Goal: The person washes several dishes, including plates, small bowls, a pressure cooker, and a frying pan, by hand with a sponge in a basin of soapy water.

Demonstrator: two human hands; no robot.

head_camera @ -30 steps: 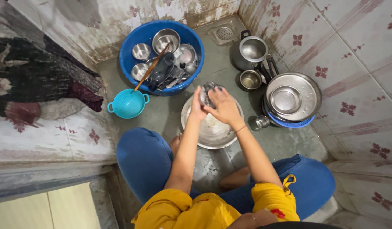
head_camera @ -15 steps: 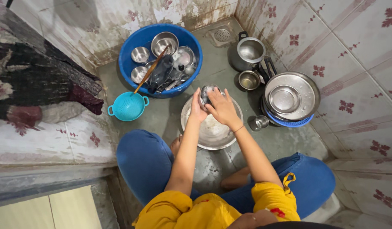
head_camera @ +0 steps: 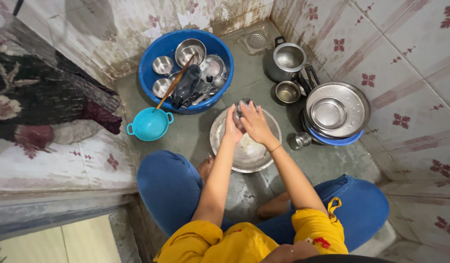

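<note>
The left hand (head_camera: 232,127) and the right hand (head_camera: 255,122) are clasped together around a small round steel vessel (head_camera: 243,105), which is held between both palms directly above the far rim of a wide shallow steel basin (head_camera: 247,153) resting on the grey tiled floor (head_camera: 195,131). Only the top of the vessel is visible; the fingers cover the rest. Beyond the basin stands a round blue plastic tub (head_camera: 152,53) holding steel bowls, utensils and a wooden-handled tool. A small teal plastic colander (head_camera: 149,124) sits just beside the tub. To the right are a steel pot with black handle (head_camera: 285,61), a small steel cup (head_camera: 302,140) and a stack of steel plates (head_camera: 338,111) on a blue dish.
</note>
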